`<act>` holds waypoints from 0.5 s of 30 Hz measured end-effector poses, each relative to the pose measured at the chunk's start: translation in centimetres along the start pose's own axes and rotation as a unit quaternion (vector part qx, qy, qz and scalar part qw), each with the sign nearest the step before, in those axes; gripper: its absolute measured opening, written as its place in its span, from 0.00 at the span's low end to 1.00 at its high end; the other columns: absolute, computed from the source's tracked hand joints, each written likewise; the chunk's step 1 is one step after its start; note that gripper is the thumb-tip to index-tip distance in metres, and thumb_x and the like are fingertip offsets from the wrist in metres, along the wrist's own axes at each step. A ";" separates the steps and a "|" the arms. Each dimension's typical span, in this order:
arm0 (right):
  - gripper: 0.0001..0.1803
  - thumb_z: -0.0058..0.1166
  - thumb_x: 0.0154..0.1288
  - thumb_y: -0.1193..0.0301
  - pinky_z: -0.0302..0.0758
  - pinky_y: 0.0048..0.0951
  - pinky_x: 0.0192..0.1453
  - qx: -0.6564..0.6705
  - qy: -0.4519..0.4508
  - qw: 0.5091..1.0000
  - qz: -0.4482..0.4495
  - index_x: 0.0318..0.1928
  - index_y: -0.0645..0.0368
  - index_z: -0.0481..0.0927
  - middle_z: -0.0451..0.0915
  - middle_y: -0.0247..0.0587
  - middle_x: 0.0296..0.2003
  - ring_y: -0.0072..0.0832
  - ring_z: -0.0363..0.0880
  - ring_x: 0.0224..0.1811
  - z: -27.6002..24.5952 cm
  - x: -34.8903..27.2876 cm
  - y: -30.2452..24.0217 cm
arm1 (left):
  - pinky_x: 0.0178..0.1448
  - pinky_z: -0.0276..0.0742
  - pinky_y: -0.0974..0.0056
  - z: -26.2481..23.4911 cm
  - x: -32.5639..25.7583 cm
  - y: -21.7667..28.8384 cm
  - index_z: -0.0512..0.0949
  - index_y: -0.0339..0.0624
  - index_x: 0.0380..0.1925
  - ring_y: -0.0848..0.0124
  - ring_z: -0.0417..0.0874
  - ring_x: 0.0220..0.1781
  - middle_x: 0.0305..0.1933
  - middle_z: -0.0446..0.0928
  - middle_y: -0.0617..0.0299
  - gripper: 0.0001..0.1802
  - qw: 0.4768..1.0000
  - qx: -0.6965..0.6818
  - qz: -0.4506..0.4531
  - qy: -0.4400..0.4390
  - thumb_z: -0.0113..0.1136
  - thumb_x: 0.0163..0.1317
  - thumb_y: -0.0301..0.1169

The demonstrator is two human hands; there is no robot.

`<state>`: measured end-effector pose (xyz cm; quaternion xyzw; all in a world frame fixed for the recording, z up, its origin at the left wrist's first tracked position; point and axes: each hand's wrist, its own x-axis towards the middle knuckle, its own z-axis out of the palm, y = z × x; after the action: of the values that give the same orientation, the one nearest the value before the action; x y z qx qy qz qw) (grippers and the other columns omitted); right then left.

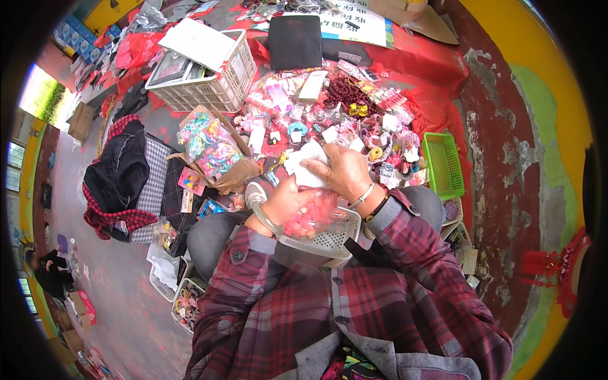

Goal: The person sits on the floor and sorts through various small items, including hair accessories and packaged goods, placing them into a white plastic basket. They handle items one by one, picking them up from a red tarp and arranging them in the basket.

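Note:
In front of my lap, my right hand [347,174] pinches a small stack of white cards [306,159], its thumb lying across them. Close beside it, my left hand [280,206] is closed on a clear plastic bag of pinkish-red pieces [306,218]; the cards' lower edge meets the top of this bag. The bag hangs over a white perforated basket [342,235] between my knees. Part of the basket is hidden by the bag and my sleeves. Just beyond my hands spreads a heap of hair ties and small trinkets [373,136] on red cloth.
A paper bag of colourful packets [212,149] stands left of the heap. Behind it is a white crate [221,82] with flat boxes. A black square case [295,42] is at the back. To the right sits a green basket [444,166], near a peeling wall [491,209].

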<state>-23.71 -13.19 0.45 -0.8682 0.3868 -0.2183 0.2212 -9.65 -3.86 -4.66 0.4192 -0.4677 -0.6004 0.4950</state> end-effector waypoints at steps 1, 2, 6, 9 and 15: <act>0.28 0.54 0.55 0.44 0.72 0.45 0.29 0.004 0.014 1.000 0.000 0.25 0.60 0.74 0.76 0.51 0.20 0.49 0.77 0.26 0.2 -0.1 0.0 | 0.58 0.71 0.65 0.0 0.0 0.0 0.69 0.36 0.55 0.72 0.75 0.54 0.53 0.74 0.62 0.22 1.000 -0.001 -0.011 0.006 0.55 0.58 0.20; 0.27 0.54 0.56 0.45 0.72 0.45 0.28 0.008 0.027 1.000 -0.002 0.23 0.59 0.74 0.76 0.51 0.19 0.49 0.77 0.25 0.2 0.0 0.0 | 0.57 0.71 0.65 -0.2 0.0 0.3 0.69 0.36 0.54 0.73 0.75 0.54 0.52 0.74 0.62 0.22 0.999 0.018 -0.036 -0.009 0.56 0.58 0.20; 0.24 0.51 0.60 0.49 0.72 0.41 0.25 0.073 0.063 0.995 -0.008 0.24 0.59 0.78 0.76 0.50 0.18 0.47 0.77 0.22 -0.3 0.2 0.5 | 0.56 0.71 0.66 -0.5 -0.4 1.8 0.68 0.37 0.55 0.75 0.74 0.53 0.51 0.74 0.63 0.24 0.996 0.016 -0.078 -0.050 0.59 0.57 0.23; 0.22 0.49 0.64 0.53 0.72 0.37 0.25 0.235 0.087 0.968 0.006 0.29 0.59 0.82 0.77 0.52 0.18 0.44 0.78 0.21 -0.5 0.5 0.5 | 0.56 0.71 0.66 -0.6 -0.5 2.0 0.66 0.38 0.56 0.75 0.73 0.52 0.51 0.73 0.63 0.27 0.992 -0.031 -0.078 -0.099 0.61 0.56 0.26; 0.18 0.49 0.68 0.59 0.70 0.20 0.26 0.424 0.207 0.866 0.162 0.35 0.64 0.81 0.78 0.29 0.23 0.18 0.75 0.24 0.2 2.5 3.4 | 0.57 0.72 0.64 -0.3 -0.4 0.9 0.64 0.38 0.58 0.72 0.75 0.52 0.52 0.74 0.60 0.28 0.982 -0.150 -0.110 -0.043 0.58 0.57 0.22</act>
<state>-24.10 -17.13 -1.06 -0.5504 0.4292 -0.4973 0.5153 -9.16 -3.54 -3.84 0.3627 -0.3440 -0.7321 0.4628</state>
